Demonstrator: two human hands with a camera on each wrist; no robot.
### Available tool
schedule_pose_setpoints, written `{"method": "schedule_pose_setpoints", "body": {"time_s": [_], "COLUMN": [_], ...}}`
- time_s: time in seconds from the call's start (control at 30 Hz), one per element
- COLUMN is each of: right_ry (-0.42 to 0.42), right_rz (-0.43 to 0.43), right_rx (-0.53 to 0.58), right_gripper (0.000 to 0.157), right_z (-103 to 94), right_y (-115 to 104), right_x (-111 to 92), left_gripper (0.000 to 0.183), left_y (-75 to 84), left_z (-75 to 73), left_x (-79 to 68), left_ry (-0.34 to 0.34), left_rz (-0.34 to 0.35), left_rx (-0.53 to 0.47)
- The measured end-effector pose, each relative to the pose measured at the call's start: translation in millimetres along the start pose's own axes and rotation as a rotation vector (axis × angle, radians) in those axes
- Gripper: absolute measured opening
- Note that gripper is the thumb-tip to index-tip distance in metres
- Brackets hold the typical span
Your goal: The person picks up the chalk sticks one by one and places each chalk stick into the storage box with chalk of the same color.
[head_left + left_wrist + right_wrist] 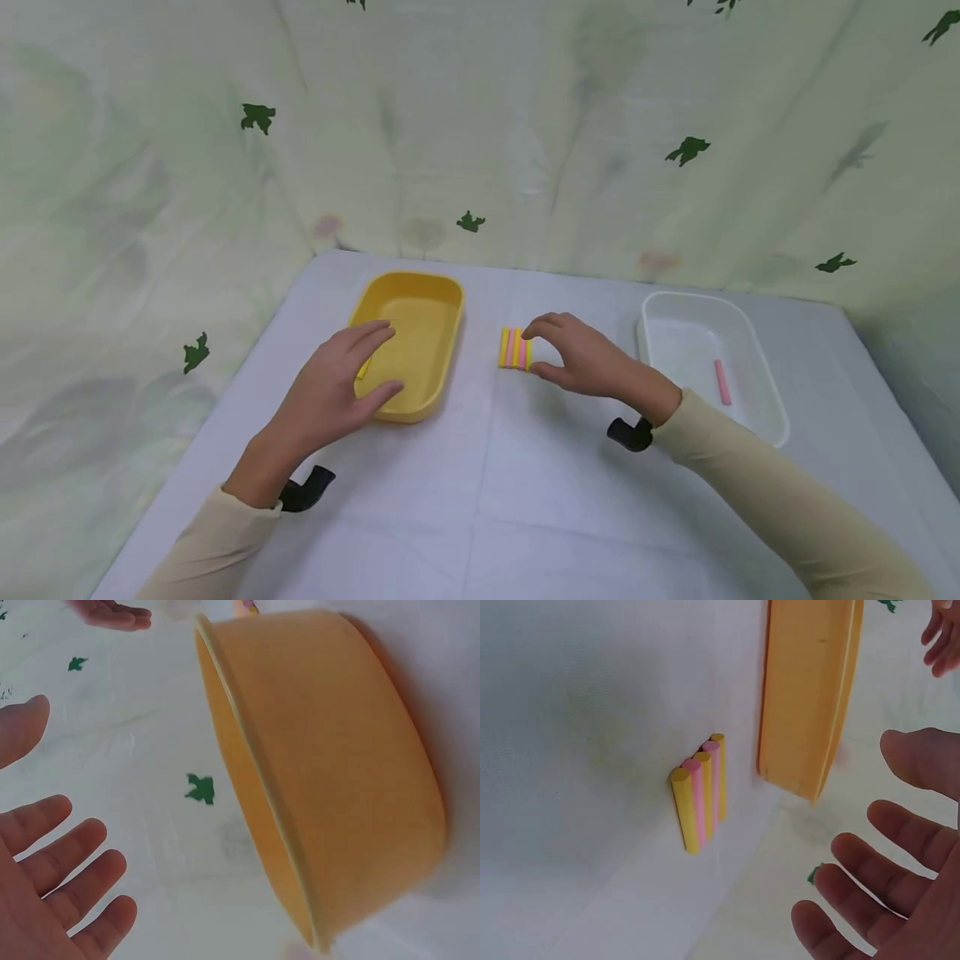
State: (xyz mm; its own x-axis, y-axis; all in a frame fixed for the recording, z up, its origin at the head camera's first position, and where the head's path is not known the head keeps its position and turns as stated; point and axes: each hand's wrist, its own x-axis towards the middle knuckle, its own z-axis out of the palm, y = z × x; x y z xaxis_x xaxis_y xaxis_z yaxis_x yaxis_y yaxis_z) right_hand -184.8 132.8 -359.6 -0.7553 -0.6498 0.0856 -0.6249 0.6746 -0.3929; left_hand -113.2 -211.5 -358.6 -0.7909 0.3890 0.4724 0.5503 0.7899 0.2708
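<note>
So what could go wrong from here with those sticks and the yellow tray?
The row of sticks lies packed side by side, so the right hand might nudge neighbours if it picks one. The left hand hovers near the rim of the yellow tray and could knock it.

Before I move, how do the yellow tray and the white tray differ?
The yellow tray stands left of the row of sticks; the white tray stands right of it. A yellow stick shows in the yellow tray, a pink stick in the white tray. In the head view the left hand partly covers the yellow tray, but not the white tray. Both have rounded corners and open tops.
</note>
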Motion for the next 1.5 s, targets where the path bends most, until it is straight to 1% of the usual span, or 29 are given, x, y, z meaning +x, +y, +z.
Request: {"method": "schedule_pose_setpoints", "body": {"time_s": [0.13, 0.27, 0.37, 0.43, 0.53, 0.67, 0.8, 0.87, 0.93, 1.1, 1.17, 1.33, 1.5], "right_ry": [-0.022, -0.033, -0.033, -0.036, -0.046, -0.05, -0.053, -0.061, -0.07, -0.085, -0.088, -0.121, -0.155], "right_rz": [-0.03, -0.051, -0.069, -0.073, -0.071, -0.065, -0.06, -0.049, -0.033, 0.004, 0.02, 0.095, 0.149], "right_rx": [0.017, 0.031, 0.049, 0.06, 0.079, 0.094, 0.115, 0.126, 0.131, 0.121, 0.129, 0.159, 0.185], "right_gripper": [0.043, 0.046, 0.046, 0.046, 0.047, 0.048, 0.048, 0.048, 0.048, 0.048, 0.048, 0.051, 0.054], "right_z": [2.8, 5.1, 6.5, 7.3, 8.6, 10.3, 11.9, 13.0, 14.4, 17.4, 17.6, 17.2, 17.7], "right_y": [-1.4, -3.3, -3.9, -3.9, -2.4, 0.8, 4.3, 6.4, 8.9, 18.4, 21.5, 26.9, 30.0], "right_x": [6.9, 13.7, 18.2, 21.0, 25.3, 31.8, 38.8, 42.6, 45.8, 51.2, 52.5, 56.3, 59.7], "left_gripper": [0.064, 0.064, 0.065, 0.065, 0.066, 0.067, 0.065, 0.064, 0.063, 0.064, 0.065, 0.068, 0.072], "left_y": [-10.0, -23.7, -37.0, -45.9, -58.2, -70.1, -78.2, -81.6, -84.6, -89.8, -91.1, -92.5, -95.0], "left_z": [-7.0, -12.5, -14.4, -14.4, -12.8, -9.5, -5.6, -3.0, -0.2, 5.8, 7.5, 9.9, 12.7], "left_x": [-9.3, -20.5, -29.2, -33.7, -38.3, -42.6, -46.2, -47.6, -48.9, -51.8, -52.2, -52.3, -53.9], "left_ry": [-0.009, -0.01, 0.002, -0.005, -0.048, -0.142, -0.215, -0.237, -0.254, -0.296, -0.31, -0.317, -0.313], "left_rz": [-0.066, -0.138, -0.184, -0.225, -0.309, -0.447, -0.54, -0.557, -0.56, -0.555, -0.564, -0.582, -0.556], "left_rx": [-0.001, -0.007, -0.044, -0.073, -0.135, -0.223, -0.318, -0.36, -0.393, -0.431, -0.443, -0.465, -0.49]}}
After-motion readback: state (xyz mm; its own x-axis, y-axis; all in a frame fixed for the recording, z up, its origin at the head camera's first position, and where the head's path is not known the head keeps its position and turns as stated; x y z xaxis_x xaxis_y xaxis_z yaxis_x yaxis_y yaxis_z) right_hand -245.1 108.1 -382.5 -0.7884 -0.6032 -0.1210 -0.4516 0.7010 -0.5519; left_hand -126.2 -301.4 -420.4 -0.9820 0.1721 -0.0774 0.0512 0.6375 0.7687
